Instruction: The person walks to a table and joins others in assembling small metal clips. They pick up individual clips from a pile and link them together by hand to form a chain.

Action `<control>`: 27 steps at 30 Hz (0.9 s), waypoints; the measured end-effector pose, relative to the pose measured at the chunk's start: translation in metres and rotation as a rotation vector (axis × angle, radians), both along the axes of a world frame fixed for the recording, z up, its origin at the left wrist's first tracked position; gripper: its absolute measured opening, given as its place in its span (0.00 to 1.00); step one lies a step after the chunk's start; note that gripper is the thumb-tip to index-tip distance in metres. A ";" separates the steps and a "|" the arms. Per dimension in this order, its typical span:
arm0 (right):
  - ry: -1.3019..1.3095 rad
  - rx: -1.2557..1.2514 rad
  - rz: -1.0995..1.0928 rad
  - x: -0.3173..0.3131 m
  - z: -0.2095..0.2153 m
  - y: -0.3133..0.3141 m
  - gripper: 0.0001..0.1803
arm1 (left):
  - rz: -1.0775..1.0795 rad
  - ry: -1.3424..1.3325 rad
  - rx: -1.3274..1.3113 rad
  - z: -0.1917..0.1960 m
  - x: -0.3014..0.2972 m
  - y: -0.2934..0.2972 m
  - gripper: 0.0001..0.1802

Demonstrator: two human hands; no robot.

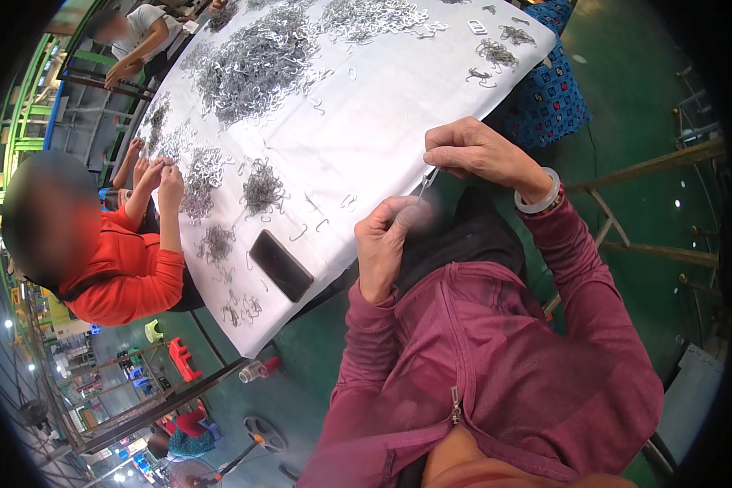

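A small, thin silvery metal piece (427,180), seemingly one of the hooks, spans the gap between my hands just off the table's near edge. My left hand (382,248) pinches its lower end between thumb and forefinger; that fingertip area is blurred. My right hand (481,156), with a pale bangle at the wrist, is closed on the upper end. On the white-covered table (366,138) lie heaps of similar metal hooks (260,65). Smaller piles (263,189) and a few loose hooks (309,228) lie left of my hands.
A dark phone (281,265) lies near the table's edge. A co-worker in red (130,272) handles small pieces at the left side; another person (142,37) is at the far left. A blue patterned bag (549,102) hangs by the right edge. Wooden bars (647,167) stand at right.
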State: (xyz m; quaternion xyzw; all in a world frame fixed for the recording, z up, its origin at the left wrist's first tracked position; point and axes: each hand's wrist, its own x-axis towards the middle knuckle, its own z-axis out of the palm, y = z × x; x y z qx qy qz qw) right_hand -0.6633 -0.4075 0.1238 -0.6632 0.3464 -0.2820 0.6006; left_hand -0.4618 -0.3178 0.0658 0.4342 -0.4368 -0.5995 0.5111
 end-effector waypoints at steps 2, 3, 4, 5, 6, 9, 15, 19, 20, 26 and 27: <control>-0.002 -0.010 0.032 0.001 0.001 0.000 0.16 | -0.012 -0.016 0.002 0.001 0.001 0.002 0.10; -0.011 -0.005 0.053 0.002 0.001 0.000 0.16 | -0.043 -0.027 0.003 0.001 0.000 0.003 0.10; -0.020 -0.002 0.075 0.003 0.002 -0.001 0.17 | -0.068 -0.034 -0.001 0.002 0.000 0.004 0.10; 0.015 -0.013 0.060 0.003 0.003 -0.001 0.16 | -0.089 -0.044 -0.011 0.003 0.000 0.004 0.10; 0.046 -0.031 0.051 0.002 0.005 -0.001 0.16 | -0.097 -0.022 -0.025 0.004 -0.001 0.005 0.10; 0.027 -0.041 -0.024 0.005 0.008 -0.003 0.16 | -0.092 0.010 -0.063 0.009 0.002 0.003 0.10; -0.046 0.068 -0.103 0.014 0.000 -0.005 0.16 | -0.007 0.256 0.053 0.004 -0.002 0.001 0.12; -0.028 0.096 -0.070 0.021 -0.007 -0.008 0.16 | 0.039 0.294 0.133 0.000 -0.001 0.001 0.12; -0.036 0.113 -0.067 0.022 -0.007 -0.009 0.16 | 0.043 0.288 0.138 -0.001 0.001 0.000 0.12; -0.016 0.153 0.007 0.024 -0.006 -0.017 0.16 | -0.071 0.267 0.076 -0.007 0.007 -0.004 0.11; -0.029 0.157 0.026 0.024 -0.006 -0.018 0.15 | -0.074 0.235 0.067 -0.008 0.006 -0.004 0.11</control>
